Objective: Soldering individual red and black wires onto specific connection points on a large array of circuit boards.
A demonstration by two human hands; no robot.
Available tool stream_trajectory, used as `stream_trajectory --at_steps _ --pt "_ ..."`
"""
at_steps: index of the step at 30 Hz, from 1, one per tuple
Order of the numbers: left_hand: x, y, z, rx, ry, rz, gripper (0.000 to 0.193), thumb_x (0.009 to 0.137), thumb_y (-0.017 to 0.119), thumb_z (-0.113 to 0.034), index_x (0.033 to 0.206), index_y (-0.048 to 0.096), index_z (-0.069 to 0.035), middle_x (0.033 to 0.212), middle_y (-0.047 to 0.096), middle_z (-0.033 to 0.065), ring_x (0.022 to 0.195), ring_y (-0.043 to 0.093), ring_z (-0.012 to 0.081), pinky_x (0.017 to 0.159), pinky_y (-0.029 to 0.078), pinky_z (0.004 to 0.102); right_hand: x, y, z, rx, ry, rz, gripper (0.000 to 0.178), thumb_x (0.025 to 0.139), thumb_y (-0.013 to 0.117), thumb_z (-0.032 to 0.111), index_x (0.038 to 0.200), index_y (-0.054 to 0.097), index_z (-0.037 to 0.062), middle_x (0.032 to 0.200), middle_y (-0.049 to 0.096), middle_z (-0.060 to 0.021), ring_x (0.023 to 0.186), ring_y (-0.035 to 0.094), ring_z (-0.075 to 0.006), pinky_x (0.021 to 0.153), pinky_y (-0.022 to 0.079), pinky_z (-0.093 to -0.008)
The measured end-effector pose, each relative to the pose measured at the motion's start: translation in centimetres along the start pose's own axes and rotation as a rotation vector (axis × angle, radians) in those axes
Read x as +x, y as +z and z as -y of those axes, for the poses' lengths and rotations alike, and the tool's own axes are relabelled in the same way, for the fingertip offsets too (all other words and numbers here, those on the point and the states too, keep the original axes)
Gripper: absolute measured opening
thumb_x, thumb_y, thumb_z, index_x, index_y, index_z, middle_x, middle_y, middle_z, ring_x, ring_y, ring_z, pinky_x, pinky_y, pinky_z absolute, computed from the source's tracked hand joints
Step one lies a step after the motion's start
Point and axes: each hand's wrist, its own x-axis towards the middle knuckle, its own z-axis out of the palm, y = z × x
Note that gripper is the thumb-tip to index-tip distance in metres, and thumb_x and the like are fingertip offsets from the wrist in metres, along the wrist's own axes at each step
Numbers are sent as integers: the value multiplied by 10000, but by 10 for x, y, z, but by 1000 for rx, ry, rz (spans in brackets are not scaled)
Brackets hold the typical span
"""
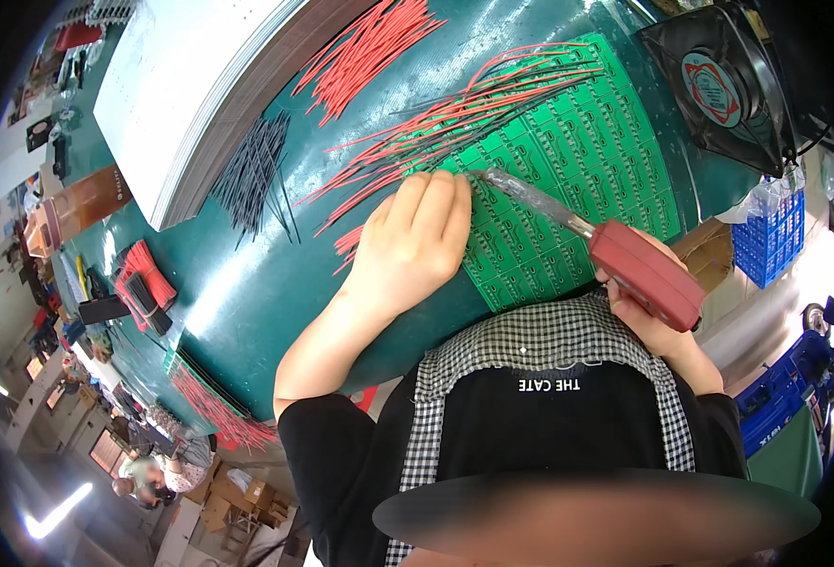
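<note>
My right hand (639,307) grips a soldering iron (646,274) with a thick red handle, its metal barrel slanting up and left. The tip ends beside the fingertips of my left hand (412,236). Those fingers are bent and pressed together over the left side of a green panel of small circuit boards (549,161); what they pinch is hidden under them. Red and black wires (464,118) fan out leftward from the panel, some passing close above my left fingers.
Loose red wires (370,57) and black wires (255,175) lie on the green table beyond my left hand. A white stack of sheets (200,85) stands at far left. A black fan (719,90) is at far right, above a blue crate (769,236). Bundled wires (143,283) sit left.
</note>
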Motion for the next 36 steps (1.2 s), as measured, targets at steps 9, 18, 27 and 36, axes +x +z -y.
stream_trajectory --at_steps 9,18,27,36 --pt "-1 -1 -2 26 -5 20 235 620 568 -36 841 576 43 825 541 99 740 541 175 560 466 224 -1 -4 7 165 102 -9 659 694 697 123 1241 373 -50 939 613 -80 622 498 -57 569 427 -188" --pt "11 0 -2 -70 -45 -32 192 650 619 -34 829 586 27 809 538 70 716 535 160 528 439 230 -3 -4 5 256 126 -60 654 703 693 136 1243 373 -45 958 605 -73 632 492 -51 570 424 -183" --pt "12 7 1 -94 3 -59 201 642 622 -33 835 596 14 785 539 57 712 532 154 537 445 234 -2 -6 2 155 114 -39 644 697 699 130 1233 387 -45 908 615 -64 623 500 -55 576 423 -179" --pt "14 7 0 -95 2 -38 232 610 617 -37 835 592 13 818 539 64 734 531 159 562 457 234 -4 -11 -10 -192 -131 -52 585 688 706 147 1180 447 -35 1008 603 -118 757 611 -174 652 475 -252"
